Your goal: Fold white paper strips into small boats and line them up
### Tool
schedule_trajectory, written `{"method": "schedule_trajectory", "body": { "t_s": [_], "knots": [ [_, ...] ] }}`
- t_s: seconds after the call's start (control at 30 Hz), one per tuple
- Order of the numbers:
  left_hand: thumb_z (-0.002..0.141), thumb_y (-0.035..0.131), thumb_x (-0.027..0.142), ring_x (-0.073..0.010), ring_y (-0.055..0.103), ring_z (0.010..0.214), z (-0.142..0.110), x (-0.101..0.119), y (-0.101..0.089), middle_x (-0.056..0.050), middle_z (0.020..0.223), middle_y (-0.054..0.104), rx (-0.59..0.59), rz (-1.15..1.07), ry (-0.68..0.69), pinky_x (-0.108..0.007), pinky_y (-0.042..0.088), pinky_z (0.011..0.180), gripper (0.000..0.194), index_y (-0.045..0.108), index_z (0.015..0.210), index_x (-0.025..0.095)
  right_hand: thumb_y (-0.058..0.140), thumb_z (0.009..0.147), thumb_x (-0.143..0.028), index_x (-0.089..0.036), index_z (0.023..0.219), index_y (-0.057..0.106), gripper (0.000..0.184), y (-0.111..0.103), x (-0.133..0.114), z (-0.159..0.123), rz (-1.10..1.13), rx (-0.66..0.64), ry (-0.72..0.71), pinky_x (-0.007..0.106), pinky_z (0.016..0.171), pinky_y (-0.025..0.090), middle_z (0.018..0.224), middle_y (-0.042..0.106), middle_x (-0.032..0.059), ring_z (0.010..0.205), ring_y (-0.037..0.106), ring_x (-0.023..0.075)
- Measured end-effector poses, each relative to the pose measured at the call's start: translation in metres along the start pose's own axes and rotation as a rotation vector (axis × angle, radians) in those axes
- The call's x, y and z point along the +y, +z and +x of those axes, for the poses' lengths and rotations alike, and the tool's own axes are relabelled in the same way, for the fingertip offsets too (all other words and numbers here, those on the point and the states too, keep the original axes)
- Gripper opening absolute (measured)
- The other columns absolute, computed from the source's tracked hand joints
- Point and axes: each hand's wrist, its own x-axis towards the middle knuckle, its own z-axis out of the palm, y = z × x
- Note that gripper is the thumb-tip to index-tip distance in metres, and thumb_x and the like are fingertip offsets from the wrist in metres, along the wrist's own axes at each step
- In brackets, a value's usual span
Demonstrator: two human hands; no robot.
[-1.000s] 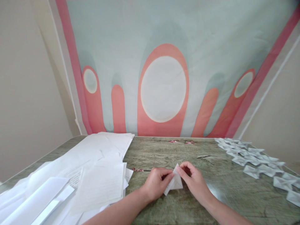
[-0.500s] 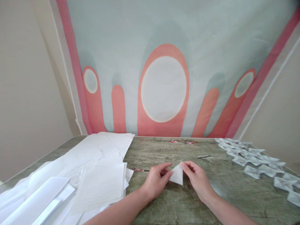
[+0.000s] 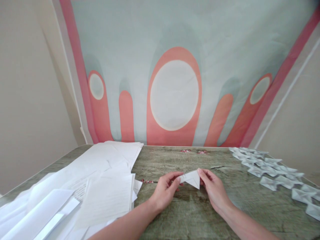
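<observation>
A small folded white paper shape (image 3: 192, 178) is held between both hands just above the greenish wood-grain table (image 3: 190, 213). My left hand (image 3: 165, 191) pinches its left corner with thumb and fingers closed on it. My right hand (image 3: 215, 190) pinches the right corner the same way. The paper is stretched into a wide flat triangle pointing down. Both forearms come in from the bottom edge.
A loose pile of white paper sheets (image 3: 100, 186) covers the left part of the table. Several folded paper boats (image 3: 272, 171) lie in rows at the right. A pink and pale green cloth (image 3: 175, 83) hangs behind the table.
The folded paper was a tall shape hanging low between the hands. Both hands have drawn apart and lifted it, spreading it into a wider, flatter triangle.
</observation>
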Motion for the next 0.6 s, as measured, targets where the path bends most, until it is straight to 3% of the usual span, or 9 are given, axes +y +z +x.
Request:
{"method": "schedule_trajectory", "body": {
  "t_s": [0.33,0.6],
  "knots": [
    [0.086,0.050,0.037,-0.0184,0.057,0.084,-0.0020,0.0032,-0.0021,-0.008,0.099,0.062,-0.031,0.198,0.091,-0.024,0.045,0.064,0.033,0.062,0.110,0.018,0.073,0.061,-0.044,-0.021,0.099,0.060,0.046,0.0019,-0.0047,0.0011,0.094,0.014,0.077,0.028,0.064,0.045,0.070,0.066,-0.0003,0.066,0.058,0.0180],
    [0.085,0.052,0.033,-0.0170,0.056,0.082,-0.0033,0.0064,-0.0012,-0.007,0.095,0.061,-0.015,0.238,0.134,-0.023,0.043,0.063,0.031,0.062,0.111,0.020,0.071,0.064,-0.044,-0.022,0.094,0.061,0.039,-0.0017,0.0004,0.0034,0.074,-0.001,0.060,0.026,0.062,0.044,0.074,0.066,-0.0001,0.067,0.058,0.0172]
  ]
}}
